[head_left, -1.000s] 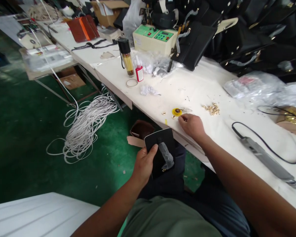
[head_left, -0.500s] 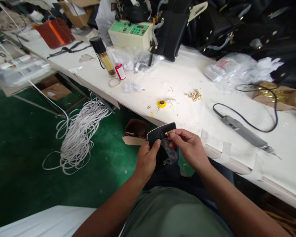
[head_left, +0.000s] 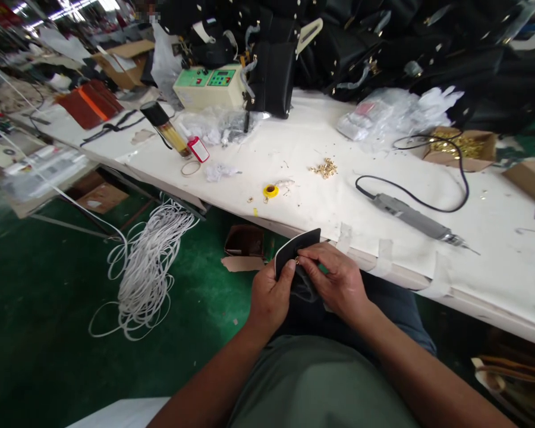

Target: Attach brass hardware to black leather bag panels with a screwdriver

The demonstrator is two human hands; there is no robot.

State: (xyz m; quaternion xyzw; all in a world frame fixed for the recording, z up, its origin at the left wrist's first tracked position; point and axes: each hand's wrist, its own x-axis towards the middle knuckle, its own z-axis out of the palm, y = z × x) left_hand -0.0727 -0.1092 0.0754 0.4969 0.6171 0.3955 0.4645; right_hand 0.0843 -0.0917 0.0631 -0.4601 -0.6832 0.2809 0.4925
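Observation:
My left hand (head_left: 270,294) is closed on a black leather bag part (head_left: 311,239) with a pale edge, its thumb lying along the near side. My right hand (head_left: 341,276) pinches a small gold metal fitting (head_left: 297,260) against the leather, close to the left thumb. Clear plastic wrap (head_left: 304,290) hangs below the fitting, partly covered by the right fingers. The leather part is held tilted, just off the table's front edge and above my lap. Its lower portion is hidden behind my hands.
On the white table (head_left: 232,196) lie a pile of gold fittings (head_left: 325,169), a yellow spool (head_left: 270,191) and a grey corded power tool (head_left: 412,220). A cardboard box of gold pieces (head_left: 463,148) and black bags (head_left: 271,71) stand behind. White cord (head_left: 149,273) is heaped on the floor.
The leather part has tipped more upright. My right fingers, with the gold fitting, have come lower and nearer my left thumb. The camera's view has swung to the right.

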